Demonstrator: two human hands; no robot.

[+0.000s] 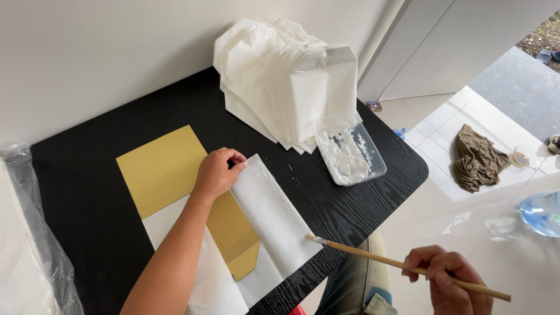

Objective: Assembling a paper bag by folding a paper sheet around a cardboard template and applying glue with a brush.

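Left hand (217, 174) pinching white paper (274, 216) over gold card (163, 169), right hand (446, 280) gripping brush (373, 258), glue tray (350, 154) behind

No packages, labels, signs or screens anywhere on the black table (87, 192).
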